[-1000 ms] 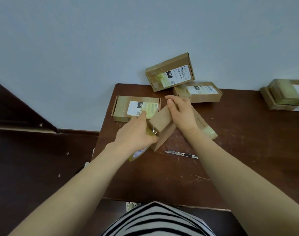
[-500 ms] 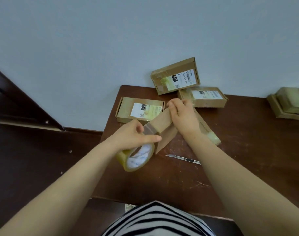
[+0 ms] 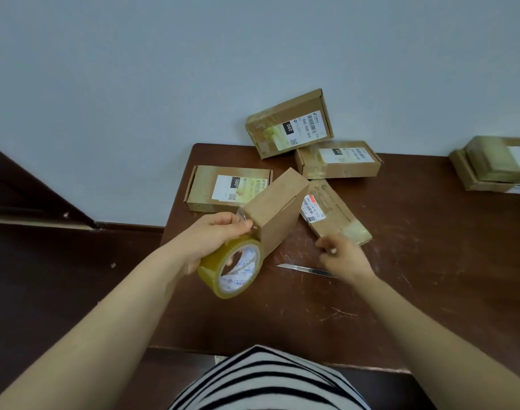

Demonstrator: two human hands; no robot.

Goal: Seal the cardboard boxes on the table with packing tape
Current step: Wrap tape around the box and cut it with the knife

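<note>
With the left hand (image 3: 212, 238) clamped round the tape roll (image 3: 213, 276), its strip stuck to the box (image 3: 278, 210) standing on edge on the table (image 3: 400, 291), and the right hand (image 3: 347, 259) near the knife (image 3: 306, 269) (too blurred to tell its grip), the unsteadied box may topple.

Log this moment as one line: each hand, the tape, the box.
left hand grips tape roll | strip runs from roll to plain box | right hand empty, by knife | tape uncut
</note>
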